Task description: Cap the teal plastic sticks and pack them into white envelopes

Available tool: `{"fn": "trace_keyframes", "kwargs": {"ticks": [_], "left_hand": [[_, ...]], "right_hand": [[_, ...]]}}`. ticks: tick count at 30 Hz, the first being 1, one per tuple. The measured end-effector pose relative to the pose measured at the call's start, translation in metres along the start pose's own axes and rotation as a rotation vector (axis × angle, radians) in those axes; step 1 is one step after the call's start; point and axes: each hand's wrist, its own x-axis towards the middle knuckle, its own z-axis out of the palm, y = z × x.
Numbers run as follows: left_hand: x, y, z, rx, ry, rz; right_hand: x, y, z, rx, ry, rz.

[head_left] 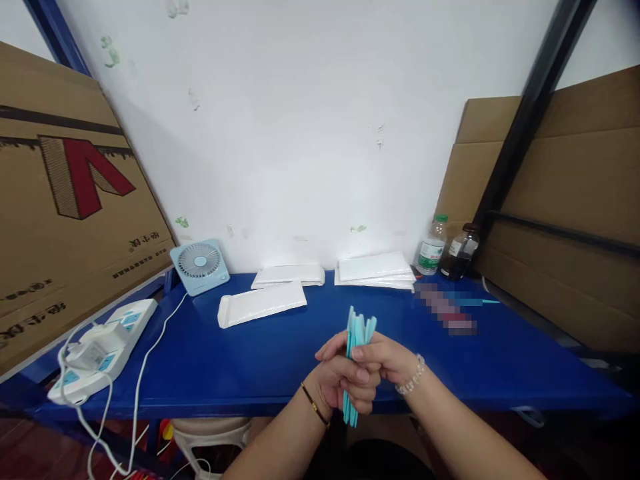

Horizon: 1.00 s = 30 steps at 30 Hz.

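Note:
A bundle of slim, flat light-blue sticks (pixel 361 329) stands nearly upright between my two hands, just over the front edge of the blue table. What exactly the sticks are, I cannot make out. My left hand (pixel 345 381), with a thin dark band on the wrist, is closed round the lower part of the bundle. Higher up and from the right, my right hand (pixel 379 355), wearing a clear beaded bracelet, grips the same bundle with its thumb across the front. The hands touch and overlap, so part of the fingers is hidden.
White padded envelopes (pixel 263 305) lie on the blue table (pixel 225 360), with another stack (pixel 375 267) by the wall. A small fan (pixel 200 265) and a power strip (pixel 133 333) are left. Two bottles (pixel 432 248) stand back right. Cardboard (pixel 65 220) flanks the table.

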Motion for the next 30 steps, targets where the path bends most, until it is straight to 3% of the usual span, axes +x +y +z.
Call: {"fn": "trace_keyframes", "kwargs": {"ticks": [3,6,7,10,13,15,16,18,21,23,26,28,30], "left_hand": [[-0.002,-0.003,0.006,0.093,0.057,-0.001],[-0.016,0.011,0.001,0.607,0.303,0.105],[-0.026,0.021,-0.006,0.856,0.443,0.143],[-0.066,0.063,-0.037,1.526,1.001,0.282],[-0.11,0.108,-0.074,1.823,1.332,0.012],[-0.131,0.129,-0.093,1.861,1.391,-0.251],[-0.139,0.136,-0.099,1.855,1.387,-0.362],[-0.147,0.144,-0.107,1.86,1.341,-0.459],[-0.145,0.147,-0.108,1.838,1.334,-0.386],[-0.137,0.149,-0.101,1.689,1.368,-0.168],[-0.116,0.154,-0.08,1.095,1.363,0.403],[-0.097,0.156,-0.062,0.547,1.253,0.7],[-0.078,0.154,-0.045,0.169,1.101,0.825]], "right_hand": [[-0.004,0.009,0.01,0.097,0.188,-0.022],[-0.007,0.005,0.004,0.123,0.466,-0.115],[-0.008,0.003,-0.001,0.122,0.557,-0.175],[-0.01,0.004,-0.017,0.043,0.777,-0.324],[-0.011,0.019,-0.027,-0.081,0.905,-0.248],[-0.011,0.03,-0.028,-0.087,0.911,-0.139],[-0.011,0.034,-0.029,-0.069,0.896,-0.106],[-0.011,0.038,-0.029,-0.02,0.87,-0.101],[-0.01,0.034,-0.032,0.019,0.861,-0.129],[-0.009,0.029,-0.034,-0.011,0.851,-0.112],[-0.005,0.02,-0.033,-0.234,0.858,-0.116],[0.0,0.013,-0.029,-0.459,0.866,-0.154],[0.007,0.008,-0.023,-0.684,0.833,-0.175]]}}
